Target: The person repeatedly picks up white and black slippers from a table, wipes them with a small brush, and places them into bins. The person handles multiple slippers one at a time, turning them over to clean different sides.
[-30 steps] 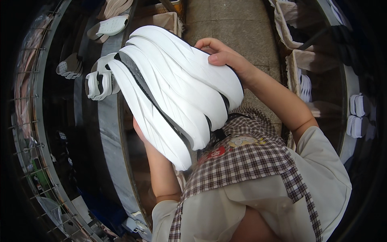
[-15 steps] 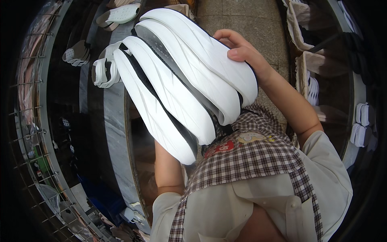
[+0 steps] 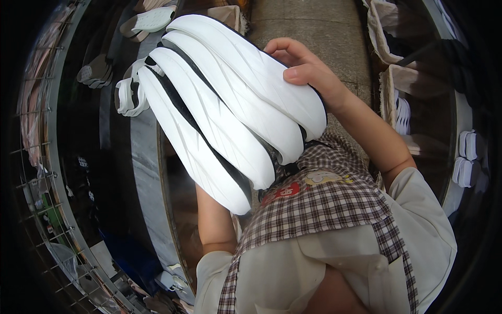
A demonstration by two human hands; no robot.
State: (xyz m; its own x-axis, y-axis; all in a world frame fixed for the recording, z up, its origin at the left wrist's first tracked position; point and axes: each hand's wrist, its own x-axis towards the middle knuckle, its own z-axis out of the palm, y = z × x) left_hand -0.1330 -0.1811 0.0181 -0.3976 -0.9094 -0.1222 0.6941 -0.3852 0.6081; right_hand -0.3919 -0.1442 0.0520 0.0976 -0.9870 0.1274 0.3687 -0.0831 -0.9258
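Note:
Several white shoe soles with dark inner edges are stacked side by side in front of my chest, slanting from upper left to lower right. My right hand grips the rightmost sole at its outer edge, the thumb resting on the white side wall. My left forearm rises behind the lower left end of the stack; the left hand itself is hidden by the soles, so its fingers do not show.
A grey marble-patterned ledge runs along the left, with white straps and perforated light soles on it. Cloth-lined baskets line the right side. White pieces sit on the right shelf. Wire mesh stands far left.
The stack of soles has shifted slightly left, and the soles have closed up against each other on the right side. My right hand has moved left with them, still gripping.

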